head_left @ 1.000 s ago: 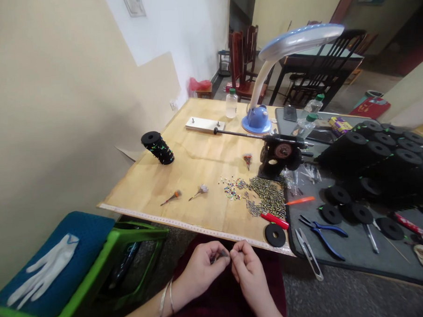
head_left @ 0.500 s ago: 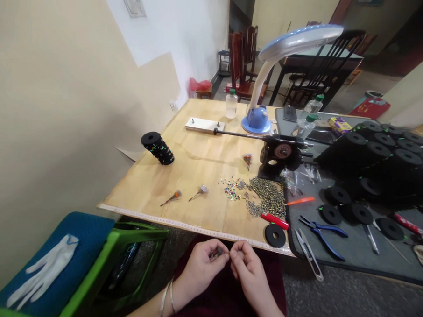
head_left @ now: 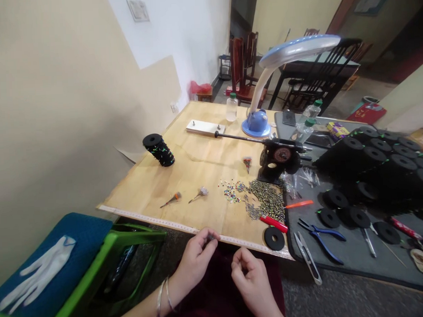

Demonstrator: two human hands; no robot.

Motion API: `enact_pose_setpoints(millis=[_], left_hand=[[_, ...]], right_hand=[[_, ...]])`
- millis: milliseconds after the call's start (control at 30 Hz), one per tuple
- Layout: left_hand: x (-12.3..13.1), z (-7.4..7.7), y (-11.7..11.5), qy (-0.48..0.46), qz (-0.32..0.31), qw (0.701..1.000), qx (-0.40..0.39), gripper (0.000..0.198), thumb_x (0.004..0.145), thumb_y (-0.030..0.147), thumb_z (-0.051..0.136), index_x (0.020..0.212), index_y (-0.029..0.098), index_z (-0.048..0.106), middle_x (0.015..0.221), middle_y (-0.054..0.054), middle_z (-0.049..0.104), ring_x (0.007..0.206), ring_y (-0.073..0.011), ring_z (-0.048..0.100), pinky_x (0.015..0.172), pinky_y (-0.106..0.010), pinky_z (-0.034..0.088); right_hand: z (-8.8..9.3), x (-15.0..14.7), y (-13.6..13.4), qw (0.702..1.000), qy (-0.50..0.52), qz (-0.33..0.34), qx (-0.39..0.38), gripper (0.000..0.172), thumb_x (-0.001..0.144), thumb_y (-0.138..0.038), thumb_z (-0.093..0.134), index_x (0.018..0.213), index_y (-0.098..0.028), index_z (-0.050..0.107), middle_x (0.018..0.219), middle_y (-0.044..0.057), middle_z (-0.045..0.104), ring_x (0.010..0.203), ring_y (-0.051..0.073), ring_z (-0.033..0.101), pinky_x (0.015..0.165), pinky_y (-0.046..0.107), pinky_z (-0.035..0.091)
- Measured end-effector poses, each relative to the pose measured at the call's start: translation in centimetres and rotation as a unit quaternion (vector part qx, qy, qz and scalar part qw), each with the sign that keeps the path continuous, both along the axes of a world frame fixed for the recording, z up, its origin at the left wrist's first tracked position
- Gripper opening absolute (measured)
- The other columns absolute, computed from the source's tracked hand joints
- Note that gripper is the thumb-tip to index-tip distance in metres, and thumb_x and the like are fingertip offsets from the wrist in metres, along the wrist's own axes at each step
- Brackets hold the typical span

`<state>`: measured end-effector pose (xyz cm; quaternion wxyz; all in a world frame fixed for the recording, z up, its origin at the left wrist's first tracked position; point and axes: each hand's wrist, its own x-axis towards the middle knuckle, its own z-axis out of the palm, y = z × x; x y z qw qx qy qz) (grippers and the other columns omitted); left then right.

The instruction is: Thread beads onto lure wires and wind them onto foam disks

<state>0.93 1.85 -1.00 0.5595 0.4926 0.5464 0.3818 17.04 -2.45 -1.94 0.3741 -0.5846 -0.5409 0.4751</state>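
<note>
Two bare hands are held apart above the lap at the near edge of the table [head_left: 194, 161], both forearms cut off by the bottom of the view. The left hand [head_left: 196, 255], its wrist circled by bangles [head_left: 161, 301], is set farther forward, fingers curled and thumb pressed along them. The right hand [head_left: 250, 276] is loosely curled, thumb bent toward the forefinger. Both palms are hidden, so whether anything is gripped cannot be told. Near the right hand, a flat black ring [head_left: 268, 240] with a round hole is laid beside a red stick [head_left: 273, 223]. Beyond these, yellowish metallic pieces [head_left: 267, 197] are heaped next to scattered coloured beads [head_left: 231, 193], too small to be made out singly.
</note>
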Motion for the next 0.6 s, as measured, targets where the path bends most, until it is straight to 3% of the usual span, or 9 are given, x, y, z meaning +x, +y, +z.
enact_pose_setpoints(millis=[133, 300, 500, 600], left_hand=[[-1.2, 0.2, 0.6, -0.02, -0.002, 1.0, -0.019, 0.013, 0.08, 0.029, 0.052, 0.08, 0.017, 0.057, 0.055, 0.007, 0.043, 0.049, -0.0109, 0.04, 0.049, -0.021, 0.034], [-1.5, 0.5, 0.1, -0.022, -0.095, 0.992, -0.08, 0.009, 0.074, 0.021, 0.054, 0.074, 0.015, 0.061, 0.055, 0.006, 0.045, 0.049, -0.0093, 0.038, 0.048, -0.02, 0.03], [-0.1, 0.8, -0.4, -0.057, -0.103, 0.981, -0.156, 0.028, 0.07, 0.035, 0.066, 0.085, 0.013, 0.067, 0.055, 0.008, 0.042, 0.046, -0.0071, 0.029, 0.043, -0.02, 0.019], [0.6, 1.0, 0.2, -0.072, -0.079, 0.981, -0.159, 0.028, 0.069, 0.041, 0.067, 0.073, 0.013, 0.064, 0.054, 0.008, 0.043, 0.045, -0.0064, 0.027, 0.043, -0.021, 0.018]], right_hand=[[-0.7, 0.6, -0.2, 0.996, 0.07, -0.05, -0.033, 0.015, 0.077, -0.025, 0.053, 0.064, -0.021, 0.045, 0.048, -0.008, 0.035, 0.042, 0.009, 0.03, 0.043, 0.022, 0.021], [-1.1, 0.5, -0.3, 0.98, 0.172, -0.077, -0.056, 0.024, 0.083, -0.038, 0.057, 0.07, -0.02, 0.047, 0.047, -0.008, 0.04, 0.041, 0.009, 0.034, 0.042, 0.02, 0.025], [-0.7, 0.0, -0.7, 0.991, 0.122, -0.049, -0.017, 0.026, 0.087, -0.039, 0.054, 0.071, -0.019, 0.049, 0.051, -0.006, 0.043, 0.045, 0.01, 0.038, 0.045, 0.021, 0.029], [-0.4, 0.0, -0.8, 0.996, 0.076, -0.034, 0.015, 0.025, 0.087, -0.036, 0.055, 0.07, -0.019, 0.051, 0.054, -0.005, 0.045, 0.047, 0.01, 0.04, 0.046, 0.02, 0.032]])
